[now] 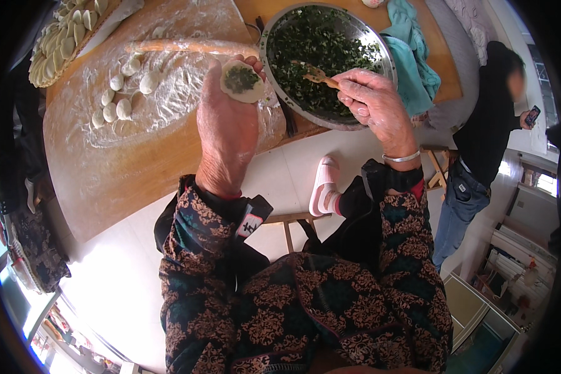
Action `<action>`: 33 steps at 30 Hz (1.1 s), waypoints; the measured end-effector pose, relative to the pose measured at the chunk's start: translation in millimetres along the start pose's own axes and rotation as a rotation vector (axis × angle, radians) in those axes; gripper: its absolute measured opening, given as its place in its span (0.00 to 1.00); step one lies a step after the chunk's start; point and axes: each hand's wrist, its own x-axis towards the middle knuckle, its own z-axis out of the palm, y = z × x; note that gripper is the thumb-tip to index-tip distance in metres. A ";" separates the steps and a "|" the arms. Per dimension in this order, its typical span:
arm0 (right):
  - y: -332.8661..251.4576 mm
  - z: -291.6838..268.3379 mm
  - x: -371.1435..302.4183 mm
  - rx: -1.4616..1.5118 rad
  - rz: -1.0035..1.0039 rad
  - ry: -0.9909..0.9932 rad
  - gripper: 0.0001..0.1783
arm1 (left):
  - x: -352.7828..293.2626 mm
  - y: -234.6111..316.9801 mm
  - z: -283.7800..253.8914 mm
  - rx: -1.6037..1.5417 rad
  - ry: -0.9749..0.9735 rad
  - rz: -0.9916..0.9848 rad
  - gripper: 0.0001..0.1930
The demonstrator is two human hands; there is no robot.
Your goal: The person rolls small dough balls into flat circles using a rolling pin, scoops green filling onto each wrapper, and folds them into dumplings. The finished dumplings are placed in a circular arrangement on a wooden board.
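A round dumpling wrapper (253, 95) lies on the fingers of my left hand (228, 128), which cups it from below. Chopped green filling (241, 79) sits in the middle of the wrapper. My right hand (380, 106) grips a small wooden spatula (316, 75) by its handle, its tip over the metal bowl (393, 70). Chopped dark greens (318, 40) fill that bowl. To the left of my left hand, several dough pieces (123, 109) rest on the floured board (75, 181). A rolling pin (190, 45) lies behind them, dusted with flour.
Finished dumplings (68, 37) are laid out on a tray at the far left. A teal cloth (411, 50) lies against the bowl's right side. Further right stands a person (483, 124) in dark clothes holding a phone (532, 116). A wooden stool (438, 168) stands beside that person.
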 end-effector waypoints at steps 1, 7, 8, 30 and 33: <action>-2.1 0.9 -1.5 0.001 -0.019 -0.002 0.13 | -0.2 0.5 1.3 0.266 -0.030 0.103 0.24; -14.9 12.8 -15.8 0.045 -0.157 -0.014 0.12 | -5.2 0.3 19.9 0.241 -0.113 0.131 0.25; -14.8 16.3 -18.4 0.039 -0.188 -0.007 0.11 | -6.1 -1.4 23.9 0.144 -0.074 0.078 0.25; 27.5 62.1 -13.0 -1.066 -1.224 0.219 0.28 | -5.0 0.0 44.8 -0.156 -0.055 -0.128 0.29; 19.6 58.4 -21.2 -0.931 -1.155 0.239 0.21 | -3.1 2.4 42.0 -0.199 -0.075 -0.119 0.34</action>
